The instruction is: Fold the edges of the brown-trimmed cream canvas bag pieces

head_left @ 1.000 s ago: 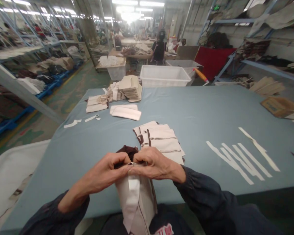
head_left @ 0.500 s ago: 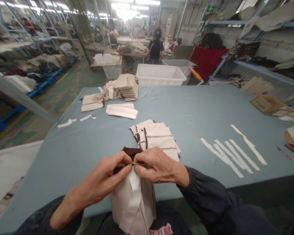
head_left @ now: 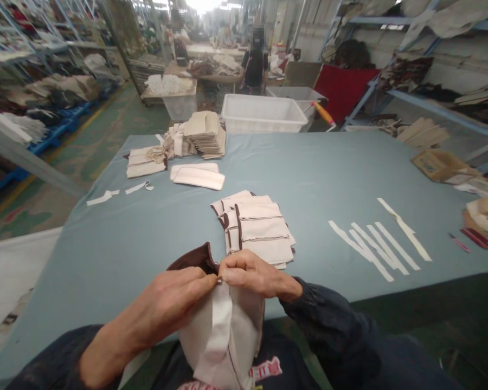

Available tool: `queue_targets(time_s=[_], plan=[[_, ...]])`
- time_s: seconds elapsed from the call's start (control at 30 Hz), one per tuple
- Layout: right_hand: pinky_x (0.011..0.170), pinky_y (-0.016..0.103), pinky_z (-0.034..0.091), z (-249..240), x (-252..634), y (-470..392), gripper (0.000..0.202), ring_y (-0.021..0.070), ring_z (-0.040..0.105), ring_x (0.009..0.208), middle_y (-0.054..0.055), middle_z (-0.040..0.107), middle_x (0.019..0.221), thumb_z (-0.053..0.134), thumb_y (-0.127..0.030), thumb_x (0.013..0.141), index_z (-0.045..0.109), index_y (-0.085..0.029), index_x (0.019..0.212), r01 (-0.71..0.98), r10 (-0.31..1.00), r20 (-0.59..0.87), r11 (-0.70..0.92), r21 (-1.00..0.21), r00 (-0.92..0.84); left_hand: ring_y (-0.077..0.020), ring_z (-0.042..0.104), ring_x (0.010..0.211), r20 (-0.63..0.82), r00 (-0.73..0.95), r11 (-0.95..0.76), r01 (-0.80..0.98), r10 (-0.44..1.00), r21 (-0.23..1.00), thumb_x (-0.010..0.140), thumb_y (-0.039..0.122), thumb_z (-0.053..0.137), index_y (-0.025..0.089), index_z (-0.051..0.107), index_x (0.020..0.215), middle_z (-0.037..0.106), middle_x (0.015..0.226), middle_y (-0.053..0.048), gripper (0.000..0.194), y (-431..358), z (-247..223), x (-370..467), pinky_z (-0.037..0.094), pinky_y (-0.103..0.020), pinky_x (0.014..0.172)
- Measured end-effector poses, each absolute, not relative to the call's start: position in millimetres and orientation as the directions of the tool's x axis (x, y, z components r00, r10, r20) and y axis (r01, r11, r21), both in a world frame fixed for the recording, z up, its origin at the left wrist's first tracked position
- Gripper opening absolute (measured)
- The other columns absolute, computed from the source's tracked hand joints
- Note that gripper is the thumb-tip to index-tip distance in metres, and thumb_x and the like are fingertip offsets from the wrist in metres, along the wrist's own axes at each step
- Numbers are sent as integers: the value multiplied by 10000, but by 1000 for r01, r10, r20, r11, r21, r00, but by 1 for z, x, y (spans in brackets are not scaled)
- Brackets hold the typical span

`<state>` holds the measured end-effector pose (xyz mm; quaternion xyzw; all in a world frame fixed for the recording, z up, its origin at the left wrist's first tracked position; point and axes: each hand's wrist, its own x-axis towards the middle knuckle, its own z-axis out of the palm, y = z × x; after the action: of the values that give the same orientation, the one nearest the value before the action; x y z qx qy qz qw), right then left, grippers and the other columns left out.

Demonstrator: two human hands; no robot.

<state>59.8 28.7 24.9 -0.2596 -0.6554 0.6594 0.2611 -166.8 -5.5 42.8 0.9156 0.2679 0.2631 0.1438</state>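
Observation:
A cream fabric piece with a dark brown inner side [head_left: 244,319] hangs upright over the table's near edge, against the body. My left hand [head_left: 174,298] pinches its top edge from the left. From the right, my right hand [head_left: 254,275] pinches the same edge, its fingertips touching those of the left. A white strip [head_left: 220,319] runs down the fabric below the fingertips. Just beyond my hands lies a fanned pile of cream pieces with brown edging [head_left: 264,227].
White strips [head_left: 374,249] and a red tool [head_left: 476,238] lie on the right of the blue-grey table [head_left: 309,179]. Stacked beige pieces [head_left: 205,132] and two pale panels [head_left: 199,177] are at the back left. White bins [head_left: 264,116] stand beyond; a person [head_left: 254,67] is farther back.
My left hand has turned over more, its fingers now closed along the edge. The brown inner side has opened out to the left. The view has tilted slightly down.

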Motion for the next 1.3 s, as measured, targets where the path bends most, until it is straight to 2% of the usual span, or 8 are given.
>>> queue_targets(time_s=[0.13, 0.23, 0.37, 0.47, 0.67, 0.87, 1.1, 1.3], plan=[[484, 238, 205, 14, 55, 23, 603, 90, 253, 557, -66, 309, 619, 493, -756, 913, 397, -225, 644, -14, 658, -99, -165, -986, -746, -140, 580, 582, 456, 735, -860, 366, 502, 356, 1009, 49, 424, 170, 547, 1235, 609, 712, 6, 284, -1, 43, -169, 437, -222, 531], [473, 224, 243, 18, 58, 22, 553, 88, 282, 545, -70, 340, 627, 491, -716, 943, 449, -219, 705, 32, 629, -120, -149, -988, -768, -138, 581, 549, 464, 718, -852, 385, 518, 355, 1017, 63, 427, 187, 550, 1277, 623, 688, 16, 313, -5, 39, -173, 427, -226, 519], [564, 239, 355, 39, 71, 23, 325, 108, 427, 590, -42, 498, 668, 430, -382, 1058, 583, -196, 839, 136, 638, 102, 313, -940, -764, -164, 699, 685, 425, 605, -733, 473, 674, 489, 1052, 228, 504, 230, 584, 1295, 758, 875, -35, 256, -10, 42, -178, 504, -231, 614], [652, 279, 426, 50, 74, 23, 296, 147, 551, 697, 32, 659, 807, 380, -250, 1080, 637, -170, 955, 228, 551, 259, 663, -713, -793, -160, 701, 745, 214, 555, -527, 498, 804, 689, 1098, 326, 369, 230, 673, 1110, 759, 919, -25, 320, -7, 55, -175, 517, -226, 661], [655, 302, 442, 49, 70, 23, 243, 176, 578, 725, 54, 667, 789, 416, -183, 1066, 636, -155, 966, 296, 448, 392, 872, -390, -804, -119, 495, 574, 53, 627, -479, 534, 777, 696, 1106, 306, 333, 201, 501, 718, 541, 648, 45, 436, 3, 73, -164, 383, -229, 562], [670, 305, 456, 42, 75, 32, 182, 180, 598, 774, 59, 698, 861, 444, -122, 1026, 615, -147, 1082, 303, 431, 294, 868, -393, -853, -108, 474, 556, 167, 711, -646, 480, 683, 594, 1114, 254, 345, 201, 530, 791, 530, 651, 51, 377, 8, 60, -167, 313, -261, 539], [649, 309, 405, 45, 64, 51, 191, 179, 574, 735, 50, 682, 804, 474, -189, 1067, 631, -164, 961, 395, 484, 231, 853, -341, -844, -102, 432, 571, -55, 654, -441, 568, 755, 695, 1072, 338, 444, 188, 482, 700, 480, 628, 53, 403, 33, 68, -166, 291, -248, 554], [718, 306, 431, 37, 65, 73, 321, 177, 589, 760, 43, 668, 806, 433, -356, 1105, 659, -176, 964, 275, 513, 360, 796, -538, -780, -85, 267, 510, -177, 623, -159, 444, 762, 882, 928, 261, 471, 222, 314, 621, 284, 580, 80, 347, 37, 54, -161, 227, -224, 463]])
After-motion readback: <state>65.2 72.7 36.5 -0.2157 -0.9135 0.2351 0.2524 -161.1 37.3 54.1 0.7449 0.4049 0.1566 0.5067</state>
